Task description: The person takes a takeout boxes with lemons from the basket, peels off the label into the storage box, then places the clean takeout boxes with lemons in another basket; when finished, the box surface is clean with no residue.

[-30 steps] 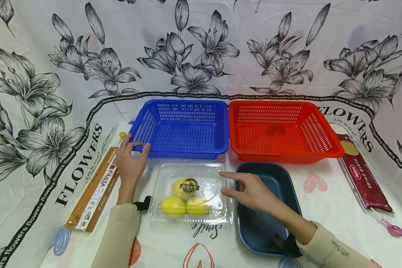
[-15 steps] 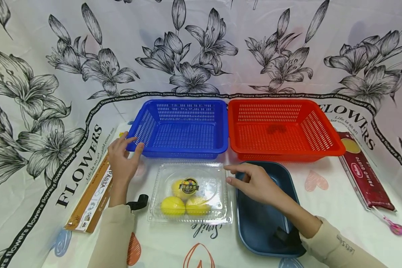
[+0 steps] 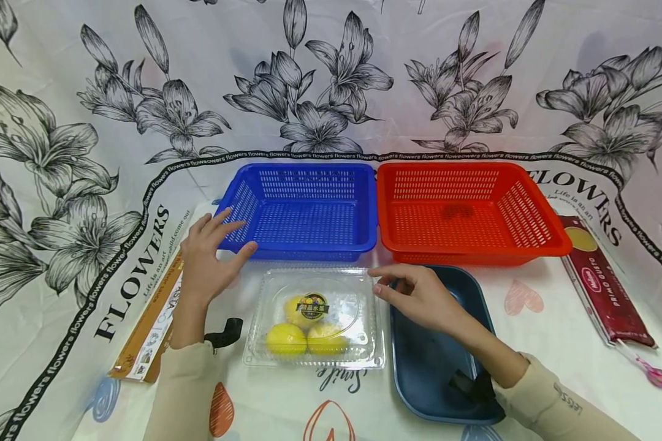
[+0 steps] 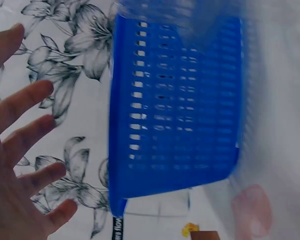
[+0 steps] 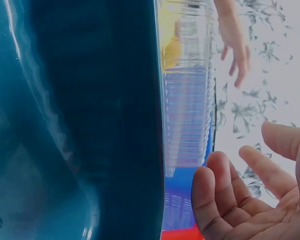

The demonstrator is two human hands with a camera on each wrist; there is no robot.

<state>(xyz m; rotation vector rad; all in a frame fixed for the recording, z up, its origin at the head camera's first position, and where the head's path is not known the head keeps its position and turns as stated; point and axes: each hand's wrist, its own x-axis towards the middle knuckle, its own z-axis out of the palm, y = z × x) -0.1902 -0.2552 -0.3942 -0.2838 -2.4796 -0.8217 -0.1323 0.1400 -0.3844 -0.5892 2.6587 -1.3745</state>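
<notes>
In the head view my left hand (image 3: 209, 260) hovers by the near left corner of the blue basket (image 3: 303, 252), holding nothing. Its spread fingers also show in the left wrist view beside the blue basket (image 4: 177, 110). My right hand (image 3: 422, 300) is held over the dark blue tub (image 3: 436, 380), thumb and index finger near the right edge of a clear plastic fruit box (image 3: 358, 343). Nothing is between its relaxed, bent fingers (image 5: 205, 192) in the right wrist view. Three yellow fruits (image 3: 285, 339) lie in the lidded box, under a round black label (image 3: 312, 306).
A red basket (image 3: 474, 254) stands against the blue one's right side. A brown PASTA box (image 3: 143, 343) lies at the left, partly behind my left arm. At the right lie a dark red packet (image 3: 607, 288) and a pink wrapped lollipop (image 3: 659, 376).
My left hand has shifted left off the blue basket's rim, then slightly back right with fingers spread wider. My right hand has drawn a little right, its fingers bending more. The box stays put.
</notes>
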